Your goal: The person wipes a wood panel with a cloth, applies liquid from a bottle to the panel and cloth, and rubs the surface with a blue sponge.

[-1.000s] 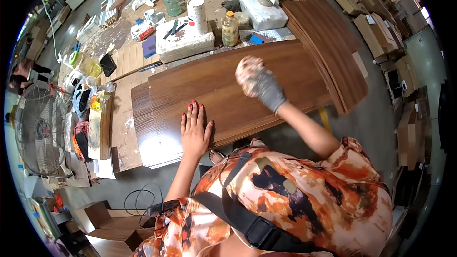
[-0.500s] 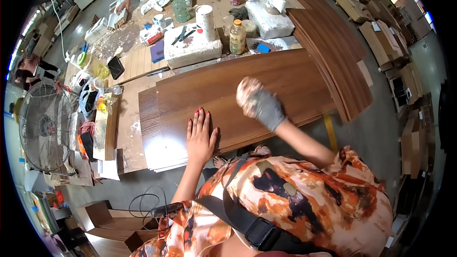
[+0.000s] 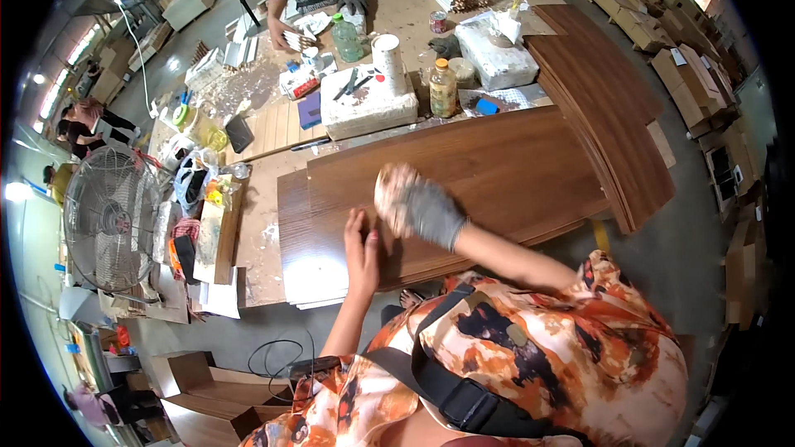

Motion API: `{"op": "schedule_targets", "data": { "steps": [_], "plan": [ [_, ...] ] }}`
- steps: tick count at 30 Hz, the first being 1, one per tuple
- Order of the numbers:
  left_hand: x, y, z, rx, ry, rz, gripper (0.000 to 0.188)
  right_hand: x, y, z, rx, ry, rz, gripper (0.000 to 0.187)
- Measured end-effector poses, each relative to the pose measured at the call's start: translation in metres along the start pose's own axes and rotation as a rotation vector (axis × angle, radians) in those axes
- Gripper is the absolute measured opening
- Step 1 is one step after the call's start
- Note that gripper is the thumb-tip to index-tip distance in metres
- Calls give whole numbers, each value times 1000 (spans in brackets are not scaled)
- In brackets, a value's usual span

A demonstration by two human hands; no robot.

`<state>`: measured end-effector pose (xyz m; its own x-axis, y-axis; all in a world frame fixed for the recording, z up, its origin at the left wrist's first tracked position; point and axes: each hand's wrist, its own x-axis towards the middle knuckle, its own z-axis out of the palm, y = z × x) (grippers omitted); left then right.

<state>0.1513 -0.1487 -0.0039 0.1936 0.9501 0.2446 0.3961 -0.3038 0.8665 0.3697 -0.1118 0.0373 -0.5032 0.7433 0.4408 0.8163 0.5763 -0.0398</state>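
Note:
A long dark brown wood-grain panel (image 3: 505, 161) lies on the worktable, on top of similar boards whose edges show at the left and front. My left hand (image 3: 362, 258) is bare and open, turned partly on its side on the panel's left part, fingers stretched toward the far side. Just right of it, my right hand (image 3: 431, 211) wears a grey glove and is closed low over the panel. A pale, blurred wad shows at its finger end; whether this is cloth or bare fingertips I cannot make out.
More brown boards (image 3: 592, 116) fan out at the right. Behind the panel stand a white foam block (image 3: 368, 114), an orange-capped bottle (image 3: 443, 91) and a green bottle (image 3: 347, 41). A fan (image 3: 112, 219) is at the left. Across the table, a co-worker's hand (image 3: 284, 33) holds pale strips.
My right hand has moved left across the panel, close to my left hand. My left hand has tilted from lying flat onto its side. The whole view has shifted, showing more of the co-worker.

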Motion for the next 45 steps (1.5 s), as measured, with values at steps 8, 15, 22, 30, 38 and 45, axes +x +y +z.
{"op": "schedule_targets", "data": {
  "steps": [8,15,22,30,38,45],
  "plan": [
    [-4,-43,-46,746,100,-189,62,-7,53,49,204,-73,193,35],
    [-10,-39,-47,493,218,-220,55,29,25,62,-106,-95,-70,54],
    [-17,-32,-52,270,358,-191,59,44,-57,72,279,-168,-332,54],
    [-14,-28,-49,249,460,-183,62,157,5,144,2,-182,-96,52],
    [-23,-36,-49,277,505,-176,65,116,-50,130,268,-163,-361,55],
    [-16,-44,-41,243,443,-188,73,169,-32,126,76,-157,-90,37]
  ]
}}
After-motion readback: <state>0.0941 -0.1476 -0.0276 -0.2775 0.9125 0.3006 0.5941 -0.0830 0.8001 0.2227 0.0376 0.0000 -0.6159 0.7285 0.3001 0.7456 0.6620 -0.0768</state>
